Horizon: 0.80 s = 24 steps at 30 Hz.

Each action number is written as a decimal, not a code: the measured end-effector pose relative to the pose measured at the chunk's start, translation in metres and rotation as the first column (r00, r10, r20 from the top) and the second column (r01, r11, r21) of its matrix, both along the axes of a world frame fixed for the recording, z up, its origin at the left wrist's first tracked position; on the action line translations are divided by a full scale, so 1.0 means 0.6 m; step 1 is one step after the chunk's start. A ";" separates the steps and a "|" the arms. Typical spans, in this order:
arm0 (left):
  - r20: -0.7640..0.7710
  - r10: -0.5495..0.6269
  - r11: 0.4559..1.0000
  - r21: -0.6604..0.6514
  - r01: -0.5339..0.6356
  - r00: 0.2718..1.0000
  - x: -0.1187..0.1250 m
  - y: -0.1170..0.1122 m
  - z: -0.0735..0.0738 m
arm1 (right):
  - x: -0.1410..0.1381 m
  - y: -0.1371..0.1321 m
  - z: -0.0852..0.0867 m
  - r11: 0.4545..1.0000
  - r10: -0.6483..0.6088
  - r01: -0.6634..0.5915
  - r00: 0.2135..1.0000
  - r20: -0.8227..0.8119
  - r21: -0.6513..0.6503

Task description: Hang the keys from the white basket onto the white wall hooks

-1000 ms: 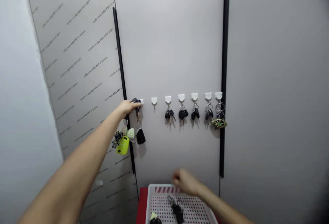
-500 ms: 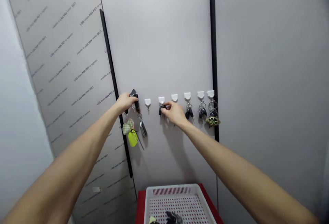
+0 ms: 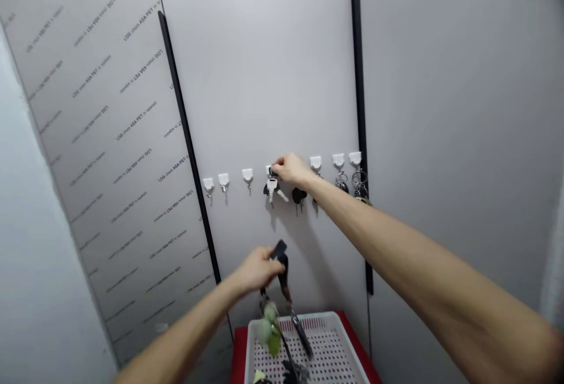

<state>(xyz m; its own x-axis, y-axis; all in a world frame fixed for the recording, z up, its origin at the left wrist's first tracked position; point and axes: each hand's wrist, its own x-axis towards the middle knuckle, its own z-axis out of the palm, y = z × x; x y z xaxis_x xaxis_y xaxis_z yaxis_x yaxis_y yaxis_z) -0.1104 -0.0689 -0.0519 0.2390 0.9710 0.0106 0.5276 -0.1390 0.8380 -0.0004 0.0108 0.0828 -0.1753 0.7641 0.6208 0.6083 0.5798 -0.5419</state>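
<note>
A pale grey wall panel (image 3: 264, 78) fills the middle of the frame, edged left and right by two black vertical strips (image 3: 358, 78). A row of small white plastic hooks (image 3: 247, 174) runs across its centre. In the right half of the row, a bunch with a silver key (image 3: 272, 187) and a black-headed key bunch (image 3: 299, 195) hang, with two ringed dark bunches (image 3: 341, 183) at the far right end. At bottom centre a red surface (image 3: 240, 349) carries a white perforated plastic tray (image 3: 326, 317), and dark keys (image 3: 293, 373) lie in the tray.
</note>
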 end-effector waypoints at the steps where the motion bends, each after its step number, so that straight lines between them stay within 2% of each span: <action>1: -0.005 -0.015 0.999 -0.030 0.015 1.000 0.006 -0.003 -0.029 | -0.005 -0.005 0.005 0.999 0.052 -0.052 0.999 0.015 0.013; 4: -0.128 -0.059 0.998 -0.030 0.055 0.990 0.017 -0.011 -0.101 | -0.009 -0.024 -0.007 0.956 0.292 -0.294 0.950 0.114 0.002; 6: -0.302 -0.066 0.998 0.003 0.070 0.951 0.019 -0.018 -0.136 | -0.002 -0.036 -0.043 0.901 0.435 -0.425 0.878 0.202 -0.091; 9: -0.535 -0.019 0.996 0.066 0.065 0.845 0.016 -0.032 -0.173 | 0.015 -0.052 -0.139 0.838 0.529 -0.460 0.816 0.233 -0.292; 12: -0.626 0.005 0.996 0.072 0.051 0.780 0.006 -0.049 -0.183 | 0.031 -0.068 -0.253 0.791 0.548 -0.413 0.806 0.223 -0.451; 14: -0.701 -0.056 0.998 -0.038 0.041 0.711 -0.002 -0.055 -0.161 | 0.043 -0.077 -0.300 0.778 0.561 -0.399 0.788 0.252 -0.486; 15: -0.726 -0.107 0.993 -0.106 0.044 0.679 -0.005 -0.054 -0.141 | 0.052 -0.080 -0.307 0.787 0.554 -0.396 0.791 0.258 -0.474; 16: -0.736 -0.141 0.988 -0.147 0.047 0.662 -0.007 -0.050 -0.116 | 0.062 -0.081 -0.303 0.815 0.519 -0.384 0.816 0.253 -0.433; 17: -0.713 -0.144 0.989 -0.134 0.068 0.686 -0.006 -0.041 -0.086 | 0.074 -0.079 -0.287 0.865 0.445 -0.350 0.865 0.231 -0.360; 18: -0.659 -0.095 0.995 -0.053 0.080 0.746 -0.002 -0.029 -0.054 | 0.087 -0.075 -0.262 0.924 0.335 -0.284 0.923 0.188 -0.255; 19: -0.564 0.030 0.990 0.128 0.052 0.825 0.006 -0.013 -0.021 | 0.101 -0.068 -0.232 0.977 0.179 -0.163 0.977 0.115 -0.136; 20: -0.429 0.140 0.958 0.287 -0.013 0.893 0.017 0.006 0.009 | 0.113 -0.060 -0.201 1.000 0.016 -0.016 0.999 0.032 -0.007; 22: -0.159 0.266 0.879 0.445 -0.171 0.951 0.049 0.045 0.059 | 0.132 -0.040 -0.147 0.963 -0.229 0.239 0.969 -0.089 0.122; 24: -0.033 0.365 0.805 0.514 -0.297 0.930 0.086 0.078 0.087 | 0.140 -0.019 -0.119 0.928 -0.342 0.354 0.933 -0.112 0.116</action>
<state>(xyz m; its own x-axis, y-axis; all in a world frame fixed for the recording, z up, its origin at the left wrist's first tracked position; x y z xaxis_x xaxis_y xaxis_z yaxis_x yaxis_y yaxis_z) -0.0590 -0.0219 0.0006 -0.0639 0.8634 0.5005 0.7118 -0.3120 0.6293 0.0839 -0.0008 0.0113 0.1469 0.6773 0.7209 0.7384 0.4098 -0.5355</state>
